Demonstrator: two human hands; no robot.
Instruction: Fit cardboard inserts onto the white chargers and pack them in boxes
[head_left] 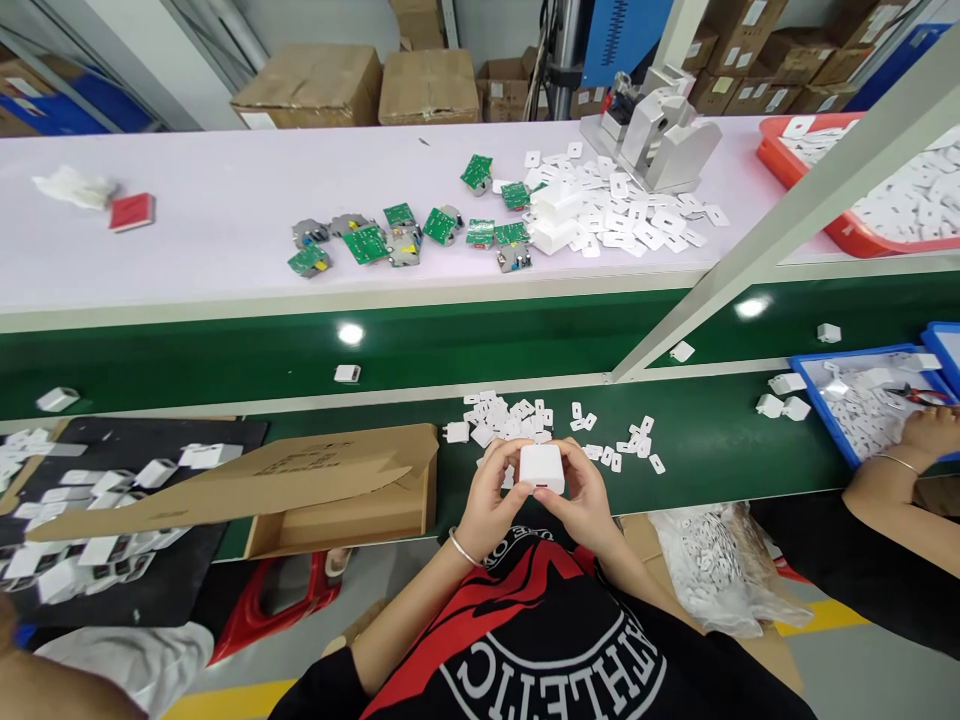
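1. The left hand (489,505) and right hand (586,502) were partly curled, both gripping one white housing (541,466) by its sides, thumbs at its near edge.
2. The housing lay between them, neither hand nearer; it looked nearly square, so no long axis could be told.
3. One pronged charger (456,432) lay beyond the left hand; four white units (346,373) sat along the green belt (465,345); the small plates (493,412) overlapped too much to count.

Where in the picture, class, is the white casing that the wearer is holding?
In the head view, the white casing sits below and right of centre, between the left hand and right hand, with small white pieces just beyond.
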